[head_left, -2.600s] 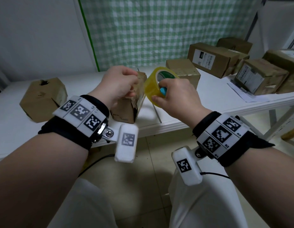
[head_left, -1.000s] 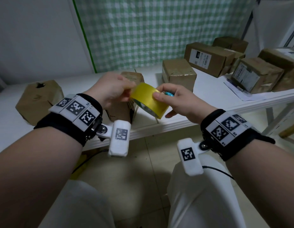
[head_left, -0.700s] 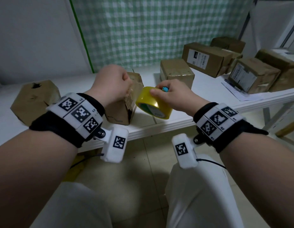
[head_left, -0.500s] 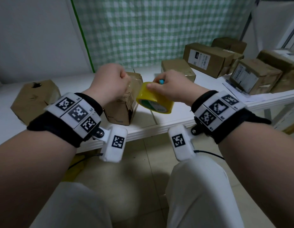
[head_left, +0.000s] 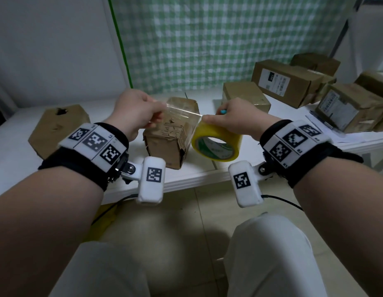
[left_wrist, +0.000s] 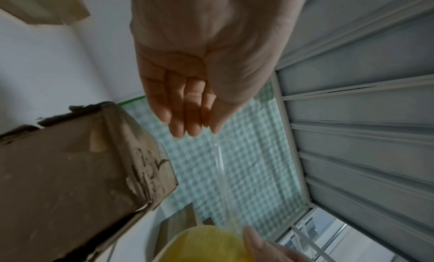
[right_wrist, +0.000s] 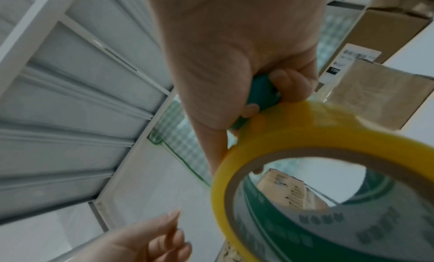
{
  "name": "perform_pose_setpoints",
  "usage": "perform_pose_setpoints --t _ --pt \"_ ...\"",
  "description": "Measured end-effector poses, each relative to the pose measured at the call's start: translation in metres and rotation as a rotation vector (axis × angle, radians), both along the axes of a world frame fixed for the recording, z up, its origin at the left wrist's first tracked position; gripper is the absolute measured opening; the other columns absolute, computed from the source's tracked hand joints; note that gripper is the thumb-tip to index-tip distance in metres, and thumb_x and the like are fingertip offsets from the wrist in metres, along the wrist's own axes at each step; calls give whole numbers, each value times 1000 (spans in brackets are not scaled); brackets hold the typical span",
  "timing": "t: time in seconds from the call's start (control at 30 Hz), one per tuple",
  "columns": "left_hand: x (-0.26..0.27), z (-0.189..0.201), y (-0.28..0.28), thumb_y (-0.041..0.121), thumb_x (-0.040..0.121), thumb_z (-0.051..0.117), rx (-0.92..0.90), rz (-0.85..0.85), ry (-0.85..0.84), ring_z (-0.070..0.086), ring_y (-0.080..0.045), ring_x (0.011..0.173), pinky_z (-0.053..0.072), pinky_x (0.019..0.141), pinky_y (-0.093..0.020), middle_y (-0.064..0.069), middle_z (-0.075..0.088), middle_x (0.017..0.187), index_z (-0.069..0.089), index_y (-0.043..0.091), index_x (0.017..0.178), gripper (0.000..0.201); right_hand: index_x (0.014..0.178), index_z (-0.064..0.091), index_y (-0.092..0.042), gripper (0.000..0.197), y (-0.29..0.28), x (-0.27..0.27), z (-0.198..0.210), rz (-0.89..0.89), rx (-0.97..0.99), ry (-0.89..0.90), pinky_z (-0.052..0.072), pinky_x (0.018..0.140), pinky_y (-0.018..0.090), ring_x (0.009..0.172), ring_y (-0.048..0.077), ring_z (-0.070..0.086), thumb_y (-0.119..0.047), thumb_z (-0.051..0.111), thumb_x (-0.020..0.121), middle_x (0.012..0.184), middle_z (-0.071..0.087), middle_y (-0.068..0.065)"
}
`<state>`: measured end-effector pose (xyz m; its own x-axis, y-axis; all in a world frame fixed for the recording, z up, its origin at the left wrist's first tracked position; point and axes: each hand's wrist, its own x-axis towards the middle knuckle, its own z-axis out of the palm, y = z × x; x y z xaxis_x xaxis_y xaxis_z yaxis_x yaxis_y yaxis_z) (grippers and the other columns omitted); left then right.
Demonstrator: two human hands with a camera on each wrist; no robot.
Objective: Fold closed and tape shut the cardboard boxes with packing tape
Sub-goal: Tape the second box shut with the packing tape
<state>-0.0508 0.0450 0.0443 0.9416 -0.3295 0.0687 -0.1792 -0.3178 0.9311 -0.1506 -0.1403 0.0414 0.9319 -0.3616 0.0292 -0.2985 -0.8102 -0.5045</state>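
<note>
A small worn cardboard box (head_left: 169, 138) stands near the front edge of the white table (head_left: 197, 176). My left hand (head_left: 156, 117) pinches the free end of a clear tape strip (head_left: 182, 112) that stretches over the box top to the yellow tape roll (head_left: 216, 144). My right hand (head_left: 207, 120) grips the roll to the right of the box, together with a teal tool (head_left: 223, 111). In the left wrist view the strip (left_wrist: 220, 163) runs from the fingertips (left_wrist: 185, 124) down to the roll (left_wrist: 206, 243). The right wrist view shows the roll (right_wrist: 305, 136), the tool (right_wrist: 263, 91) and my right hand's curled fingers (right_wrist: 288, 84).
A crumpled box (head_left: 57, 127) lies at the table's left. Several closed boxes (head_left: 287, 82) stand at the back right, one (head_left: 246, 95) just behind my right hand. Papers (head_left: 336, 136) lie under the right boxes. A green checked cloth (head_left: 207, 39) covers the wall behind.
My hands have drawn apart and a length of clear tape now stretches between them over the box. The roll has dropped lower at the box's right side.
</note>
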Motion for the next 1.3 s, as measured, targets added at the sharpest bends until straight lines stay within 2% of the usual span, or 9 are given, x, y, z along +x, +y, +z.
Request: perform_pose_setpoints --t 0.07,0.13,0.27,0.43,0.5,0.6,0.73,0.9,1.3 --pt "7 -6 1 13 88 64 15 37 -8 57 -15 57 46 43 -18 -6 60 64 52 13 67 24 109 64 7 67 -2 2 -1 -2 89 -19 51 81 43 84 27 59 -55 61 83 101 64 25" --pt "14 -13 2 16 86 65 66 73 -43 55 -17 60 46 48 -20 -6 60 65 52 14 61 28 100 67 4 59 -3 5 -1 -12 106 -24 47 70 35 78 22 53 -53 62 83 88 60 17" --pt "19 -26 1 27 82 67 231 144 -204 53 -19 62 45 65 -32 -2 58 61 53 15 54 34 96 71 -6 50 -1 11 -3 -28 6 -1 50 69 33 74 20 55 -53 62 81 89 64 10" --pt "22 -38 1 39 81 67 355 156 -348 58 -24 71 48 68 -35 -7 63 70 54 13 58 37 77 67 -17 37 0 18 -10 -12 -65 28 48 64 31 65 13 52 -54 62 80 75 59 1" --pt "24 -42 1 39 81 66 385 168 -377 58 -24 74 44 65 -33 -6 62 71 53 14 58 36 73 63 -23 32 0 19 -11 -9 -89 33 49 64 31 65 10 51 -55 62 80 72 56 -4" --pt "25 -45 0 36 82 64 407 180 -429 56 -22 77 35 65 -30 -4 60 72 54 13 60 33 73 60 -26 29 0 21 -13 -13 -100 39 49 64 31 66 11 51 -55 62 80 73 55 -7" --pt "27 -48 0 32 84 62 402 172 -496 54 -23 77 35 66 -29 -7 60 74 58 8 67 29 80 61 -26 30 2 23 -12 -13 -120 51 45 62 30 73 17 53 -55 61 80 73 53 -6" --pt "26 -55 1 32 86 61 385 196 -543 51 -20 74 31 64 -28 -5 59 73 58 9 69 29 83 61 -27 29 3 23 -10 -23 -151 34 36 51 26 72 17 51 -55 60 80 72 50 -8" --pt "28 -63 5 31 87 62 397 204 -577 55 -22 76 32 66 -27 -6 63 75 63 5 74 28 83 60 -27 29 5 24 -10 -3 -153 55 43 60 30 76 20 54 -56 59 80 78 54 -3"
